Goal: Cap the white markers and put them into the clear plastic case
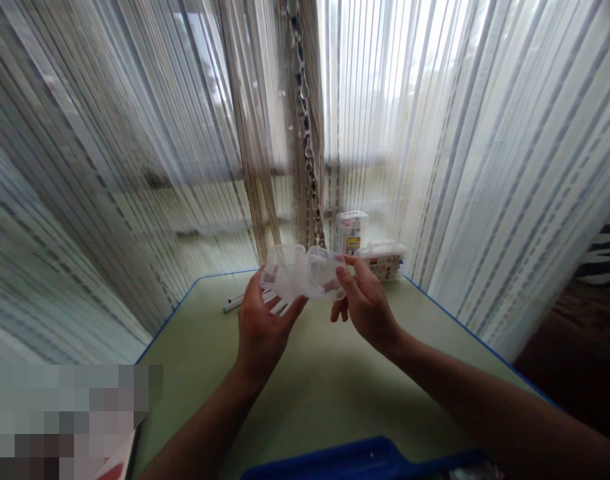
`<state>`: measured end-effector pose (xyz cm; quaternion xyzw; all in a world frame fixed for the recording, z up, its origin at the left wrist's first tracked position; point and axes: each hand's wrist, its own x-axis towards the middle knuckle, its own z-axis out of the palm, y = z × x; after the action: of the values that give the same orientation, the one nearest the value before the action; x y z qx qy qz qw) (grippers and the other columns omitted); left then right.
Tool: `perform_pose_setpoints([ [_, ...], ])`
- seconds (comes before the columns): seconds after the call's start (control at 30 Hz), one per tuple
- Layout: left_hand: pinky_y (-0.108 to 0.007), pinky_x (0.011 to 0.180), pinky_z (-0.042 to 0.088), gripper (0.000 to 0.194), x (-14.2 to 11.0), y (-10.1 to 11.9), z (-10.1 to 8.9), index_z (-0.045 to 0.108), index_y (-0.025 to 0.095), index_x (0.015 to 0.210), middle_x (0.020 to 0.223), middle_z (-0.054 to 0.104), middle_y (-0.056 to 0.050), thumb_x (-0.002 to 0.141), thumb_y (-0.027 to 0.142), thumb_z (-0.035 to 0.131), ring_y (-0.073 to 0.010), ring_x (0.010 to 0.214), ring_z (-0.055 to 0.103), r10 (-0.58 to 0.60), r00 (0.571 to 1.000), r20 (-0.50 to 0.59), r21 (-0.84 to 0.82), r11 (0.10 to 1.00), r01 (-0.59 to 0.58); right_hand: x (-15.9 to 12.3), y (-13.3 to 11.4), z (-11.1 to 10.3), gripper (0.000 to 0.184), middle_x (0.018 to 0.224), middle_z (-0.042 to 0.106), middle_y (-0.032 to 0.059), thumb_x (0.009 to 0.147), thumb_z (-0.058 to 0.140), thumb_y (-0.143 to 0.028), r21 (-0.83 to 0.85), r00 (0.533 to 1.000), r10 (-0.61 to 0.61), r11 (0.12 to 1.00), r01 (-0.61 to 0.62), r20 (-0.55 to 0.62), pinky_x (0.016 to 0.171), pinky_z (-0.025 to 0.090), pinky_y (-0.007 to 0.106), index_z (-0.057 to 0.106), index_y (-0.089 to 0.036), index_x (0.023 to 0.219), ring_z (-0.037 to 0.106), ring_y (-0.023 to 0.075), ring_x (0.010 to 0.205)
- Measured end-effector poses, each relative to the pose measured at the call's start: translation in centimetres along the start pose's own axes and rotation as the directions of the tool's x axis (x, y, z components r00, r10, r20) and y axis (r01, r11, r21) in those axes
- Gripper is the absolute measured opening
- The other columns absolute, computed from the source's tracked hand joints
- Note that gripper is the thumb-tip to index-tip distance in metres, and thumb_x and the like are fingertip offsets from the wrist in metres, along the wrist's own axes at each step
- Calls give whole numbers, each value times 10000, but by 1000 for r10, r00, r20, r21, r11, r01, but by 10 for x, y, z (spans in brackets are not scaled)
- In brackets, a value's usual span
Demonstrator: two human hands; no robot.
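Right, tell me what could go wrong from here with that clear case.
The clear case could slip or tip: the left hand and right hand seem to hold it mostly by its ends, above the table. The loose pens by the left hand might roll if brushed. Less likely, the right hand could bump the box or tub behind it.

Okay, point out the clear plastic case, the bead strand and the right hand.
Clear plastic case (286, 275): head view, left half.
Bead strand (307, 137): head view, middle.
Right hand (371, 301): head view, back of hand.
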<state>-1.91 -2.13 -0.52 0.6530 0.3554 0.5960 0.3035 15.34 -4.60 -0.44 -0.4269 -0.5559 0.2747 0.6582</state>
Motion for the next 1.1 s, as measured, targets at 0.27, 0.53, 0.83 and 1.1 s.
perform_pose_setpoints([
  [0.27,-444,959,567,709,7,-5,-6,505,191,1265,1274,601,-113,650,238,856,-260,1154,637,22,1000,15,-138,990,-20,14,-17,-21,365,601,646,10,941,572,-456,-156,984,-169,972,175,55,393,403,184,674,-133,806,548,75,418],
  [0.53,-456,1003,535,692,2,-4,-2,435,205,1316,1326,573,-132,713,124,765,-268,1230,595,96,960,264,-202,978,-43,15,-24,-79,267,696,707,51,758,815,-354,-139,857,162,985,-106,490,495,477,197,742,-119,861,620,106,577],
  [0.83,-430,1004,541,605,-7,-9,0,476,251,1351,1347,556,-116,806,36,628,-252,1272,546,289,828,480,81,925,-370,0,11,-98,318,852,714,48,704,858,-236,-182,626,305,950,-255,717,720,505,259,707,-108,954,641,128,748],
  [1.1,-431,1053,494,639,-6,-1,-2,459,258,1363,1339,603,-75,805,1,630,-225,1252,567,318,726,609,170,842,-512,-4,9,-93,283,749,663,2,700,847,-244,-252,519,327,944,-211,790,627,463,233,664,-113,872,585,112,665],
])
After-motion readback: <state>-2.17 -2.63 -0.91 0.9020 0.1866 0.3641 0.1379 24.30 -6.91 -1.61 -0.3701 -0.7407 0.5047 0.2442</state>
